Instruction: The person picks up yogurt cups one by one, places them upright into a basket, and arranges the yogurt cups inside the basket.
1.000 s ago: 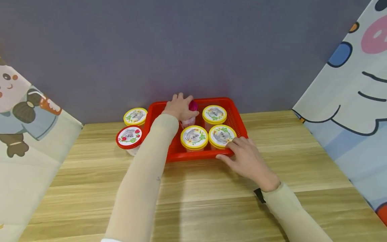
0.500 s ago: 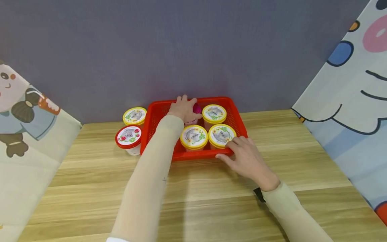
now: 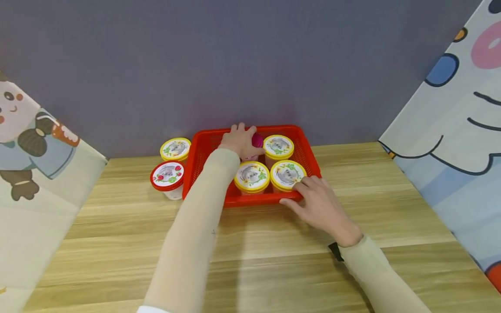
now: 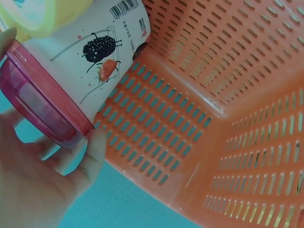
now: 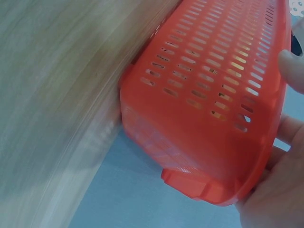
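Inside the red plastic basket (image 3: 242, 202), at its back, my left hand (image 3: 239, 142) grips a tub with a magenta lid (image 3: 257, 140) from above. The left wrist view shows fingers around that lid and berries printed on the tub's white side (image 4: 102, 50). Three yellow-lidded tubs stand beside it: one at the back right (image 3: 278, 147), one at the front middle (image 3: 252, 177) and one at the front right (image 3: 288, 175). My right hand (image 3: 322, 208) holds the basket's front right rim, thumb outside. The basket's slotted wall (image 5: 204, 71) fills much of the right wrist view.
Left of the basket, a yellow-lidded tub (image 3: 175, 149) and a red-lidded tub (image 3: 167, 176) stand on the wooden table (image 3: 282, 265). A grey wall (image 3: 250, 65) rises close behind the basket. Printed cartoon panels flank the table on both sides.
My left hand has shifted right inside the basket, bringing the magenta-lidded tub up beside the yellow-lidded tub at the back right. My right hand stays on the rim.
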Available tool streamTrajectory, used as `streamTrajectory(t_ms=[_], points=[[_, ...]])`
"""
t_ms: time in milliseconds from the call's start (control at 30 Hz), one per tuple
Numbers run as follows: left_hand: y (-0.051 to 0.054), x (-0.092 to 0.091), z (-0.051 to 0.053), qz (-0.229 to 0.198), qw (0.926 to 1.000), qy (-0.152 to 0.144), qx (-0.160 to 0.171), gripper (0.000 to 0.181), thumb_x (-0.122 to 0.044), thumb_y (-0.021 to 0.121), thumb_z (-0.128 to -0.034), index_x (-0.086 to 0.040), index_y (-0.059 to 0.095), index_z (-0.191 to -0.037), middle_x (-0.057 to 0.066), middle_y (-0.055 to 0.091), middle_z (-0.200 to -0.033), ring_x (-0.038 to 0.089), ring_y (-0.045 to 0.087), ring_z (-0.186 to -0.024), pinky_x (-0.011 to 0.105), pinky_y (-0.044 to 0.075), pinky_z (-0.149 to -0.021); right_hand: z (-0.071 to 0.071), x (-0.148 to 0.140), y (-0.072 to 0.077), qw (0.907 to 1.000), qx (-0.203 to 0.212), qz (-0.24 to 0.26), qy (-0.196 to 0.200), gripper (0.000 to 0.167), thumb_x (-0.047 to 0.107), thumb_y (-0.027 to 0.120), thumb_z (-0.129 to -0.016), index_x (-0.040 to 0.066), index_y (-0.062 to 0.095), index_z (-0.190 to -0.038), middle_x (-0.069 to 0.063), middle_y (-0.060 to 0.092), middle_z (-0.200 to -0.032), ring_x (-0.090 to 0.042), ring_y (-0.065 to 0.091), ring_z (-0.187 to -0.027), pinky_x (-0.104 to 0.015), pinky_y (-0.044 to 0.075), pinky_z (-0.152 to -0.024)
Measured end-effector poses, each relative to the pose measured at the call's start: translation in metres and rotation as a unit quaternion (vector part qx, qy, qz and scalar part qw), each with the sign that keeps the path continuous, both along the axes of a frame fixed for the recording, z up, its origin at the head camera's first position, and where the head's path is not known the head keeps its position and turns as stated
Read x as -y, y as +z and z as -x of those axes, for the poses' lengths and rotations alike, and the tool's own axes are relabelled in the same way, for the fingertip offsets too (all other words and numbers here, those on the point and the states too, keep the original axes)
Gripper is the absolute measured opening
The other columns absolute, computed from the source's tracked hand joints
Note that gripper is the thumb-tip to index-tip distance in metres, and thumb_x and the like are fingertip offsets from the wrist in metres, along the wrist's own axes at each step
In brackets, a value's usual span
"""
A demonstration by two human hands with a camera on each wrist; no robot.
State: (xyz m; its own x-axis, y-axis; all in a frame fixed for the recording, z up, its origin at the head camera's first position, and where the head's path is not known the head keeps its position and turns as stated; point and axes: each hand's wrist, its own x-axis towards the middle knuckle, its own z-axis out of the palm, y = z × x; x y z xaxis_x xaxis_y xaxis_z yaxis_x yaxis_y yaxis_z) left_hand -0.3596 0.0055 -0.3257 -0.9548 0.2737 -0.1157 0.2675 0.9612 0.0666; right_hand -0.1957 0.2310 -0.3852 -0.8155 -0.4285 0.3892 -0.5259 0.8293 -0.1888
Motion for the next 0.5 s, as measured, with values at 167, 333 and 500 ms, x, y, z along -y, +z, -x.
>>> streamTrajectory(t_ms=[167, 333, 500], points=[[-0.0022, 0.0007, -0.0003, 0.001, 1.0000, -0.001, 0.000, 0.085, -0.065, 0.058, -0.0897, -0.025, 0.029, -0.159, 0.014, 0.032, -0.156, 0.034, 0.032, -0.137, 0.054, 0.041, -0.106, 0.0003, 0.0004, 0.0004, 1.0000, -0.001, -0.003, 0.001, 0.049, 0.051, 0.077, -0.086, 0.004, 0.072, -0.099, -0.012, 0.067, -0.100, -0.031, 0.057, -0.095, -0.044, 0.041, -0.085], [-0.0022, -0.0002, -0.0012, 0.007, 1.0000, 0.002, -0.006, 0.086, -0.066, 0.057, -0.0898, -0.024, 0.029, -0.160, 0.014, 0.032, -0.156, 0.034, 0.032, -0.139, 0.057, 0.037, -0.109, 0.0007, 0.0004, 0.0005, 1.0000, -0.003, -0.001, 0.004, 0.048, 0.050, 0.077, -0.086, 0.004, 0.072, -0.098, -0.012, 0.067, -0.100, -0.031, 0.057, -0.094, -0.043, 0.041, -0.083], [0.0003, 0.0001, -0.0037, 0.009, 0.9999, 0.001, -0.009, 0.084, -0.066, 0.055, -0.0907, -0.024, 0.030, -0.159, 0.014, 0.033, -0.155, 0.034, 0.032, -0.139, 0.057, 0.034, -0.110, 0.0008, 0.0001, 0.0010, 1.0000, -0.004, 0.000, 0.002, 0.050, 0.052, 0.076, -0.087, 0.004, 0.072, -0.098, -0.011, 0.067, -0.100, -0.030, 0.056, -0.093, -0.043, 0.041, -0.082]])
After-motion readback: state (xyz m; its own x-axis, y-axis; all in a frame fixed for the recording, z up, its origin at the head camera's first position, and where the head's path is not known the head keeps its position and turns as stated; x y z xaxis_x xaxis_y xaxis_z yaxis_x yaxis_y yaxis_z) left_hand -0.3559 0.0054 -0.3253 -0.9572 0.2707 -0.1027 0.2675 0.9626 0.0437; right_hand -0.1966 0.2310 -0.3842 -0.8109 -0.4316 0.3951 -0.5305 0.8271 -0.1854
